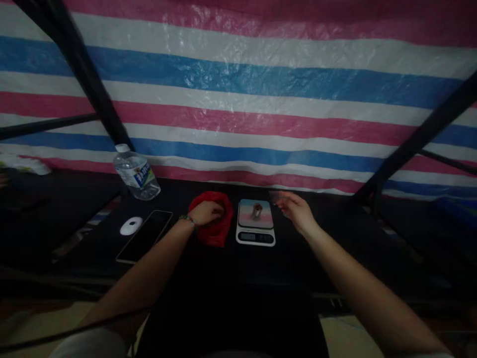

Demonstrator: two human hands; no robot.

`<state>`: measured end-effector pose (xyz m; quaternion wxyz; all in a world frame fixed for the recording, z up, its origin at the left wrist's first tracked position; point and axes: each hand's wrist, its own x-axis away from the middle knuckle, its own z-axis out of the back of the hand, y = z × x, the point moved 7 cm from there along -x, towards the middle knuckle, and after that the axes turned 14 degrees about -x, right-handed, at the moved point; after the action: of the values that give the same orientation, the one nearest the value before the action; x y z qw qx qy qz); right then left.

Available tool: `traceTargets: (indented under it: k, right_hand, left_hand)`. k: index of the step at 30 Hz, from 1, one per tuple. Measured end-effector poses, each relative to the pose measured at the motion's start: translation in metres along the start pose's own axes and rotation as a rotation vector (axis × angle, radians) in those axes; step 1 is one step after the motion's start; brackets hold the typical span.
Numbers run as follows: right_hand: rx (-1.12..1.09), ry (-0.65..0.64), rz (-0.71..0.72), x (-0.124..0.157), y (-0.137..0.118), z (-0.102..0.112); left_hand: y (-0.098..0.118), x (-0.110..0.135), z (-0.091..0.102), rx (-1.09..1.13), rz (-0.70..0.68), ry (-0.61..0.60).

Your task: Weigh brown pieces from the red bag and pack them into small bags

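A small white digital scale (255, 236) sits on the black table (231, 273), with a small object (257, 209) standing on its shiny platform. To its left lies a red bag (218, 231); my left hand (206, 213) is curled into its opening, fingers out of sight. A beaded band circles that wrist. My right hand (296, 210) hovers just right of the scale. Its fingers pinch a thin dark flat thing (275, 197), too dim to name.
A plastic water bottle (136, 173) stands at the back left. A dark phone (144, 235) lies face up beside a white oval object (130, 225). A striped pink, white and blue tarp (238, 99) hangs behind the table. Black frame bars (80, 74) slant at both sides.
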<state>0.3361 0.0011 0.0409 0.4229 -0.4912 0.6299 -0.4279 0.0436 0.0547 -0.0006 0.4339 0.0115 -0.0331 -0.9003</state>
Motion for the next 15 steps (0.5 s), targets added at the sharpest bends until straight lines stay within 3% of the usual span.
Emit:
traceTargets:
  k: [4, 10, 15]
  right_hand:
    - [-0.036, 0.160, 0.111, -0.033, 0.028, 0.015]
    - [0.056, 0.250, 0.233, -0.047, 0.061, 0.028]
    - [0.185, 0.291, 0.333, -0.042, 0.065, 0.041]
  left_hand:
    - [-0.007, 0.004, 0.002, -0.003, 0.048, 0.045]
    - [-0.013, 0.008, 0.009, -0.018, 0.112, 0.155]
    - [0.023, -0.009, 0.033, 0.040, 0.045, 0.241]
